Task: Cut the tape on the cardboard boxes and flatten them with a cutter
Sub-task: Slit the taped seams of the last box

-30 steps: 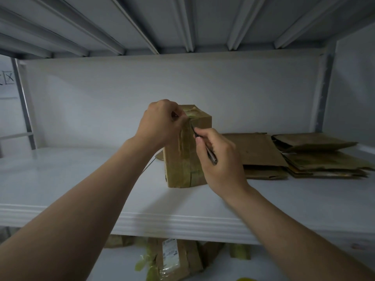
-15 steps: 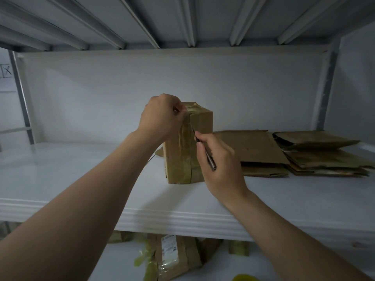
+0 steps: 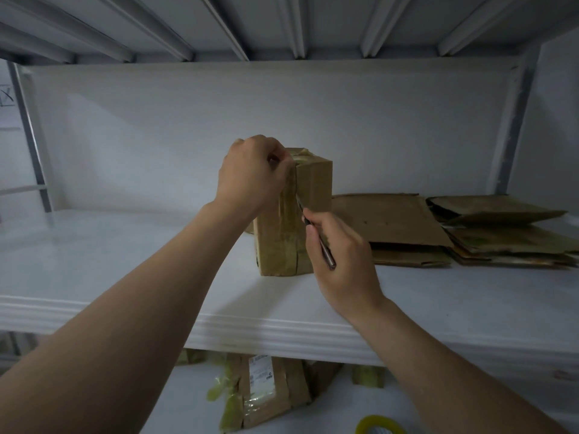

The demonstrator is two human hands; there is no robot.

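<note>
A small taped cardboard box (image 3: 315, 186) stands upright on the white shelf (image 3: 125, 261), in the middle of the view. My left hand (image 3: 253, 177) grips its top left corner, fingers curled over the taped edge. My right hand (image 3: 341, 258) holds a thin metal cutter (image 3: 322, 245) like a pen. The blade tip touches the box's front vertical edge about halfway down, along the tape strip. The lower part of the box's right side is hidden behind my right hand.
Flattened cardboard pieces (image 3: 391, 220) lie stacked on the shelf to the right, with more (image 3: 507, 236) at the far right. Below the shelf sit a labelled carton (image 3: 266, 393) and tape scraps. A tape roll (image 3: 379, 427) shows at the bottom edge. A shelf underside spans overhead.
My right hand has drawn the cutter downward along the box's front edge, from near the top to about halfway down. My left hand keeps its hold on the top corner.
</note>
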